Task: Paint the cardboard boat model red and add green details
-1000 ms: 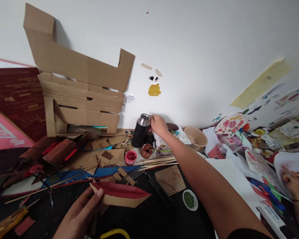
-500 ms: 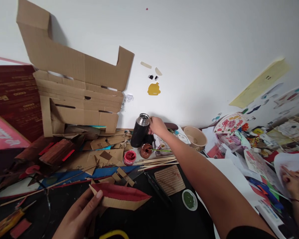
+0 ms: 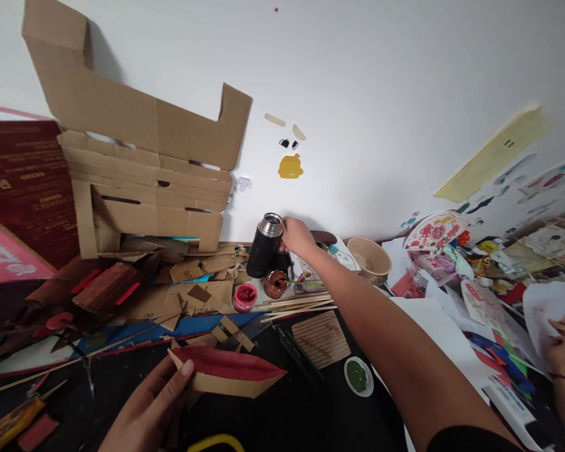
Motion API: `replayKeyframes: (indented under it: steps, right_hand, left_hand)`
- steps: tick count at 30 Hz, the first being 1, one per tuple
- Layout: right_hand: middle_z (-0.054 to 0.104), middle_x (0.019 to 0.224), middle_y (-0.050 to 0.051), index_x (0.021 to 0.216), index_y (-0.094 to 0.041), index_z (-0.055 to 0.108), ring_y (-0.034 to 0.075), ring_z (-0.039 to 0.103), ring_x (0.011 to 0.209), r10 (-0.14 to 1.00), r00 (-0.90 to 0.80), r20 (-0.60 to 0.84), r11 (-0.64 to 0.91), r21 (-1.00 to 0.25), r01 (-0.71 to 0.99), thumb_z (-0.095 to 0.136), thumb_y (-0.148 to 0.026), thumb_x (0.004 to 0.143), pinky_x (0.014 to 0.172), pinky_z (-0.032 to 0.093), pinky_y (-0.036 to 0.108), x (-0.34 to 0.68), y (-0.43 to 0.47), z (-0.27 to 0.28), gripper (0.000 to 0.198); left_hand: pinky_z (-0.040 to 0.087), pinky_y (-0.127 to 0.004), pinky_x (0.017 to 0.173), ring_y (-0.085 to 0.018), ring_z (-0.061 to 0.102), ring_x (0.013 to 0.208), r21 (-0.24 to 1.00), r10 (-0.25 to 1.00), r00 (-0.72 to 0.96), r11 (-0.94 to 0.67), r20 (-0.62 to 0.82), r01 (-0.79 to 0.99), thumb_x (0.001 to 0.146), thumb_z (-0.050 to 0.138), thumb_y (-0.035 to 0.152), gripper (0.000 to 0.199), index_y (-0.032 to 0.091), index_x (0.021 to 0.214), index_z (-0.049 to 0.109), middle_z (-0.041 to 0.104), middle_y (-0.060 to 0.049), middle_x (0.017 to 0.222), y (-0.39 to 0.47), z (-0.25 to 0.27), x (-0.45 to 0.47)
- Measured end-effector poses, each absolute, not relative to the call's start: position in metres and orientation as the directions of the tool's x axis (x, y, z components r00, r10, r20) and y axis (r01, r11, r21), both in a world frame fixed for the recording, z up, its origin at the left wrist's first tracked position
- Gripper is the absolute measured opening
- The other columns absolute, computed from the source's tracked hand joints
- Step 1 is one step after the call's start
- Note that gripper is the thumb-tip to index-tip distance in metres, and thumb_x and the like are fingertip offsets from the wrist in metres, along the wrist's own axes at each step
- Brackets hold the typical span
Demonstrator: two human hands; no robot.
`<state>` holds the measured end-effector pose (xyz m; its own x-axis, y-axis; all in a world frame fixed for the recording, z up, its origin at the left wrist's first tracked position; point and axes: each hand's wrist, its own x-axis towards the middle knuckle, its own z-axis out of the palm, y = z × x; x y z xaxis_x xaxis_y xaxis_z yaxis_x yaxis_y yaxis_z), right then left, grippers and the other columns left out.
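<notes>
One pointed cardboard boat (image 3: pixel 235 379), one steel-necked cylindrical flask (image 3: pixel 262 252)
Left hand (image 3: pixel 145 402) pinches the red-lined boat above the black table (image 3: pixel 353 427); right hand (image 3: pixel 297 237) is beside the flask's neck, its grip unclear. Two round jars (image 3: pixel 245 299) stand nearby.

I see one camera, worn on the person's head, peering forward and down across the black counter (image 3: pixel 353 427) to the white wall (image 3: pixel 367 81) beyond; it looks from close behind the left hand (image 3: pixel 147 402), with the right hand (image 3: pixel 297 237) farther off, near that wall
</notes>
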<state>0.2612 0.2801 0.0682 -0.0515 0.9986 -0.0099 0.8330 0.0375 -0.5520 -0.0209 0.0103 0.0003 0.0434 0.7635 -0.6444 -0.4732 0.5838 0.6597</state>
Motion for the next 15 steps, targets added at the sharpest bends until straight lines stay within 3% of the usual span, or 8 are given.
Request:
replayKeyframes:
  steps: [4,10,15]
  right_hand:
    - [0.072,0.057,0.001,0.106,-0.018,0.07,0.02,0.073,0.052,0.996,-0.068,-0.055,0.027,-0.542,0.84,0.056,-0.018,0.111,0.053,0.049,0.023,0.2616,0.2789,0.0681,0.015]
    - [0.074,0.062,0.004,0.106,-0.018,0.069,0.019,0.075,0.055,0.998,-0.051,-0.022,0.031,-0.54,0.841,0.044,-0.028,0.119,0.056,0.051,0.023,0.2621,0.2774,0.0705,0.03]
    - [0.073,0.061,0.001,0.101,-0.019,0.067,0.016,0.074,0.052,0.996,-0.067,-0.059,0.021,-0.569,0.822,0.046,-0.026,0.119,0.051,0.05,0.02,0.2615,0.2764,0.0716,0.028]
  left_hand:
    - [0.071,-0.037,0.081,-0.04,0.084,0.107,0.656,0.765,0.043,0.578,-0.643,-0.485,0.059,0.108,0.043,0.082,0.023,0.134,0.081,0.089,-0.011,0.113,0.0112,0.0001,-0.0209]
    - [0.071,-0.039,0.079,-0.043,0.084,0.108,0.655,0.774,0.093,0.587,-0.627,-0.476,0.061,0.107,0.037,0.075,0.025,0.131,0.082,0.088,-0.011,0.117,0.0099,0.0006,-0.02]
    - [0.071,-0.036,0.079,-0.041,0.083,0.112,0.65,0.778,0.081,0.572,-0.623,-0.501,0.062,0.108,0.033,0.076,0.024,0.133,0.08,0.088,-0.011,0.121,0.0096,0.0006,-0.0195]
